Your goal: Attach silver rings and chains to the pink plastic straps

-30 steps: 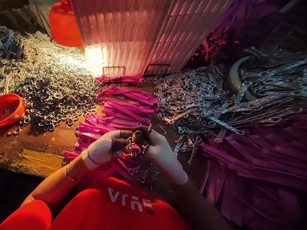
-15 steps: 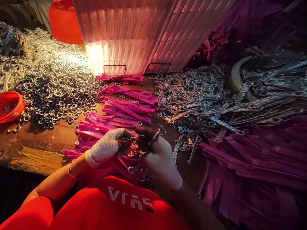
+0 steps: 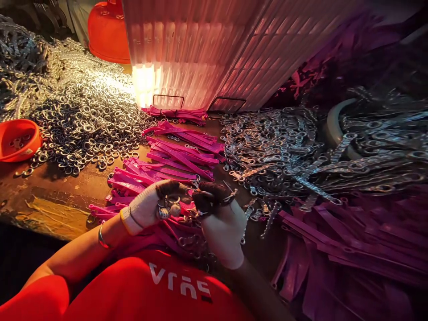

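From the head camera, I see a person in a red shirt [image 3: 167, 290] sitting at a brown desk [image 3: 50, 205]. Both hands wear white gloves with dark fingertips.

The left hand [image 3: 150, 207] is curled shut. It holds a few small metal rings [image 3: 167, 208] that shine just under its fingers. The right hand [image 3: 220, 218] is curled shut too. Its dark fingers pinch a small metal piece [image 3: 230, 196], but it is too small for me to tell just what it is. The two hands are close together, with fingertips nearly touching, low in the middle of the picture and just above the person's lap.

Under and behind the hands lie many pink plastic straps [image 3: 174, 160] spread on the desk. A tied bunch of the same pink straps [image 3: 175, 112] lies further back. To the left is a big heap of silver rings [image 3: 83, 120]. An orange bowl [image 3: 18, 139] sits at the left edge, beside that heap. To the right is a pile of silver metal clips [image 3: 274, 147]. More purple-looking straps [image 3: 351, 240] lie in the dark on the far right. Behind it all stands a ribbed wall [image 3: 214, 49] with bright light on it, and an orange tub [image 3: 107, 31] stands next to it.
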Demonstrator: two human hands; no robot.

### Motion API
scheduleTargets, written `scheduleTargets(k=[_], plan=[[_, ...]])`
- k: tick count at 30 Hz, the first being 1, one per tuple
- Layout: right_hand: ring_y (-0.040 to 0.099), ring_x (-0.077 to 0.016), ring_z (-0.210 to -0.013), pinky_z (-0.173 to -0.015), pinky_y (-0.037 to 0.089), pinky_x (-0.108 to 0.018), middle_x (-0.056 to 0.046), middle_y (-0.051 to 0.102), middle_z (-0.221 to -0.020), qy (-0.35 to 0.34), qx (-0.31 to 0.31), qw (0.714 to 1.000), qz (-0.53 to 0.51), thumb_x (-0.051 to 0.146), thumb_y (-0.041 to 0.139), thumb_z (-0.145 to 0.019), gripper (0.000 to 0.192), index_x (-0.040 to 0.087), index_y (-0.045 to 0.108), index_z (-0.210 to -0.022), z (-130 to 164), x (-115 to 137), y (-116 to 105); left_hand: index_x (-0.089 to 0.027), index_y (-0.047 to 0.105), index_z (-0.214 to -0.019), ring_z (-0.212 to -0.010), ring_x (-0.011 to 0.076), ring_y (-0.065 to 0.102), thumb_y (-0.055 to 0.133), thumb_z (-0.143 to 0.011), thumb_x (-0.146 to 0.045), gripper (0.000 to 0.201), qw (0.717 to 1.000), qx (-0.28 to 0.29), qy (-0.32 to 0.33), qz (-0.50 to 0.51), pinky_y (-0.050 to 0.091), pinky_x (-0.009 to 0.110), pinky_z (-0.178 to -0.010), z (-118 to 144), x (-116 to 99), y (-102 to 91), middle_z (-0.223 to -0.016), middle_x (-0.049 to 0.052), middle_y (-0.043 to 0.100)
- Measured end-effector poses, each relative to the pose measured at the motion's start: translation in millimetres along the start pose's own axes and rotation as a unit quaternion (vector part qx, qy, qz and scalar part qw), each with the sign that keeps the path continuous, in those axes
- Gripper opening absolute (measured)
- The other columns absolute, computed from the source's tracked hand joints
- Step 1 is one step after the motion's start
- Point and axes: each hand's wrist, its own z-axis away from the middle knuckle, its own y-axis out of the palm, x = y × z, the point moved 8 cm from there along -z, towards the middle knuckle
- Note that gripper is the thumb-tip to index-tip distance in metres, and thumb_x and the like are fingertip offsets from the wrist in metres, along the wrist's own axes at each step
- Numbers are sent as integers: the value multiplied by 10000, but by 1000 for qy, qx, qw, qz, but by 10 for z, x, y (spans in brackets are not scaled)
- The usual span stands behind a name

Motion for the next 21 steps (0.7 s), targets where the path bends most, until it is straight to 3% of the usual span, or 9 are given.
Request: scheduleTargets(k=[4,9,12,15,21], plan=[[685,-218,-932,-829,546,-358,-46,741,-1026,-50,64,997,5,201,573,-918,227,267,662,-1117,15,22,109,-131,599,-714,-433,35,390,746,-800,-418,334,996,33,55,-63,276,156,-402,36,61,129,-555,-38,514],[613,-228,-1123,-925,506,-380,-96,645,-1245,-90,228,969,-10,89,480,-874,469,245,578,-1306,-9,48,189,-142,566,-680,-381,37,302,736,-768,-460,371,985,88,-54,-136,179,189,-360,60,179,168,-514,-47,472],[615,-236,-980,-839,504,-375,-109,661,-1088,-152,259,952,57,50,487,-778,425,198,645,-1143,-2,55,202,-151,555,-667,-383,37,294,725,-752,-414,325,979,68,-71,-180,175,193,-367,82,187,150,-516,-52,466],[589,-235,-824,-722,458,-341,-107,658,-890,-178,232,938,183,54,503,-716,275,168,660,-912,7,6,160,-156,554,-674,-391,41,300,656,-826,-481,373,973,30,-21,-229,180,197,-382,106,103,154,-520,-49,469],[467,-180,-599,-575,286,-327,-67,605,-664,-223,226,894,315,94,509,-610,135,207,575,-642,56,119,83,-144,574,-718,-467,61,409,700,-819,-518,407,941,66,11,-332,271,188,-436,168,-7,331,-565,-17,550]])
